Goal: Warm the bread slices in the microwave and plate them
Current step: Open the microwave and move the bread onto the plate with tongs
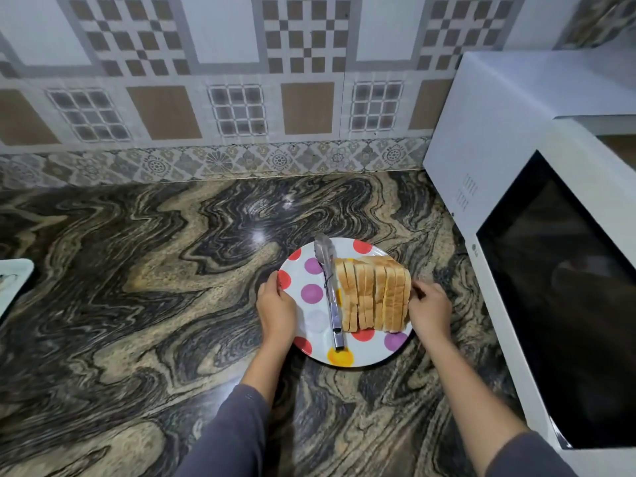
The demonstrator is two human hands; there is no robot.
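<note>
Even, moderately dim indoor light. Two small glare spots lie on the polished black-and-tan swirled stone countertop (137, 287) just behind the round white polka-dot plate (373, 351). Far from the plate, the patterned wall tiles (241, 108) bow and soften slightly: wide-angle distortion.

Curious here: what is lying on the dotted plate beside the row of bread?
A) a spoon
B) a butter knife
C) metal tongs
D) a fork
C: a pair of metal tongs lies on the plate, just left of the bread slices, running lengthwise along the row.
</note>
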